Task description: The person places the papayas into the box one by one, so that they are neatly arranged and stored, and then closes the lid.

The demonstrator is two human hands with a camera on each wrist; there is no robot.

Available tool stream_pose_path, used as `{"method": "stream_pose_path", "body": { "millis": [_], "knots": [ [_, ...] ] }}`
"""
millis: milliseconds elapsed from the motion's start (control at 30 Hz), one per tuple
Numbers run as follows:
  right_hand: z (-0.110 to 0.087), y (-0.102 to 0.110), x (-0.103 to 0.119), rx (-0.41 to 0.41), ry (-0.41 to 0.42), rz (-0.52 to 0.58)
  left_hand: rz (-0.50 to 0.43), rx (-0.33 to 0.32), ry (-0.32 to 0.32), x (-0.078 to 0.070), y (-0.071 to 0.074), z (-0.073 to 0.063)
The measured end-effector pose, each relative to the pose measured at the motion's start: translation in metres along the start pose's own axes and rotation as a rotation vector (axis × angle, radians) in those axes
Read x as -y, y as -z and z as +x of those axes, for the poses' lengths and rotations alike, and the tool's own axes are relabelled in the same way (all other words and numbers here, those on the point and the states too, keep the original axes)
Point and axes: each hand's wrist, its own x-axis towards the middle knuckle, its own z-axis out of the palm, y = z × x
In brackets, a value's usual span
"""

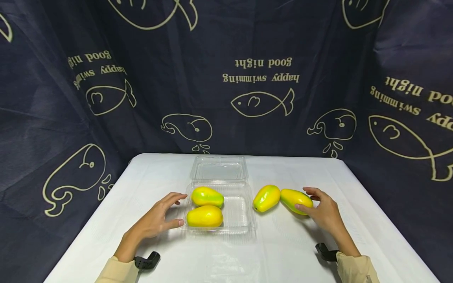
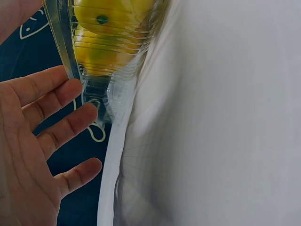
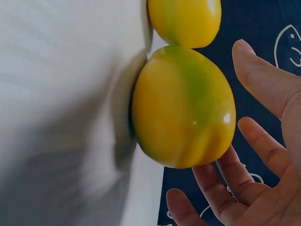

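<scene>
A clear plastic clamshell box (image 1: 236,208) lies with its lid (image 1: 221,169) folded back. Two yellow-green papayas sit in its left half, a far one (image 1: 207,197) and a near one (image 1: 205,216). My left hand (image 1: 161,216) is at the box's left side, fingers spread and relaxed, holding nothing. To the right of the box, two more papayas rest on the table, one closer to the box (image 1: 266,198) and one farther right (image 1: 296,201). Around that rightmost papaya (image 3: 183,108) my right hand (image 1: 323,210) is loosely spread; its thumb stands apart from the skin in the right wrist view.
A white cloth covers the table (image 1: 283,251). Dark blue fabric (image 1: 212,47) with fish and whale drawings hangs behind and at both sides. Black straps (image 1: 146,261) circle both wrists below beige sleeves.
</scene>
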Motion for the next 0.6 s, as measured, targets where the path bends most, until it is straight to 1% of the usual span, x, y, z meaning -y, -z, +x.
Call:
{"method": "stream_pose_path", "body": {
  "millis": [300, 600],
  "knots": [
    [-0.0002, -0.0045, -0.0041, 0.029, -0.043, 0.019, -0.007, 0.003, 0.004, 0.0007, -0.0004, -0.0001],
    [0.0019, -0.0076, -0.0058, -0.001, -0.025, -0.005, -0.005, 0.002, -0.010, 0.0021, -0.0001, 0.0001]
  ]
}}
